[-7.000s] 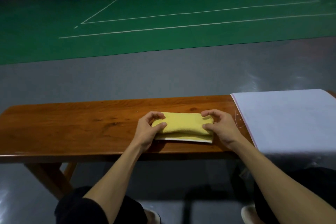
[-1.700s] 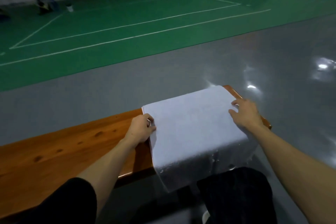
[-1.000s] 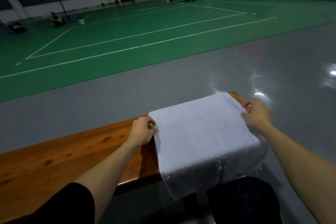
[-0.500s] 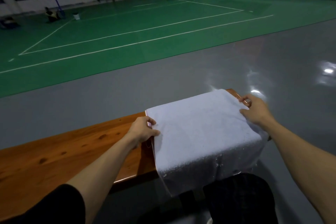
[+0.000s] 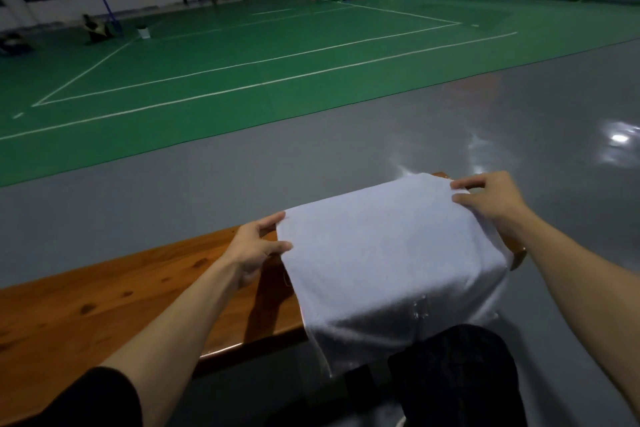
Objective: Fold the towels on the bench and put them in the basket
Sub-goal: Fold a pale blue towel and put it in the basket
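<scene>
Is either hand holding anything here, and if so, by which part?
Both hands hold the white towel: the left hand pinches its far left corner, the right hand its far right corner. The rest drapes over the bench end.

A long wooden bench [image 5: 138,305] stands on the glossy grey floor [image 5: 277,163], running from about eight o'clock up toward two o'clock. Its orange-brown top shows dark knots, and light glints along the near edge. At the two o'clock end a white towel [image 5: 388,253] lies spread across the whole width of the seat. Its near part hangs over the front edge toward five o'clock. Slivers of wood show past its far corner and its right side.
</scene>
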